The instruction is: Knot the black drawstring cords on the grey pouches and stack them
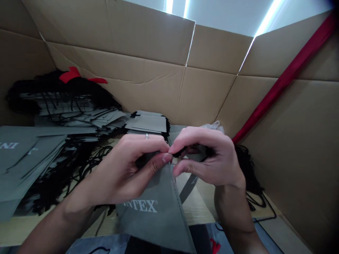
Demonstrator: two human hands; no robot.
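A grey fabric drawstring bag (pixel 159 222) with white "INTEX" lettering hangs down from my left hand (pixel 135 165). The thumb and index finger of that hand pinch the bag's top corner. Right against this corner is my right hand (pixel 209 155), its fingers curled around a piece of black cord (pixel 180 153). Its index fingertip meets the left fingertips, while the thumb sits a little lower beside the bag's edge. Exactly how the cord runs through the corner is hidden by my fingers.
Stacked grey bags (pixel 147 121) with black cords stand behind my hands. More lettered bags (pixel 23 151) lie at left, below a heap of black cords (pixel 29 91) with red strips. Black cord (pixel 246 169) is bundled at right. Cardboard walls (pixel 148 77) enclose the wooden table (pixel 198 208).
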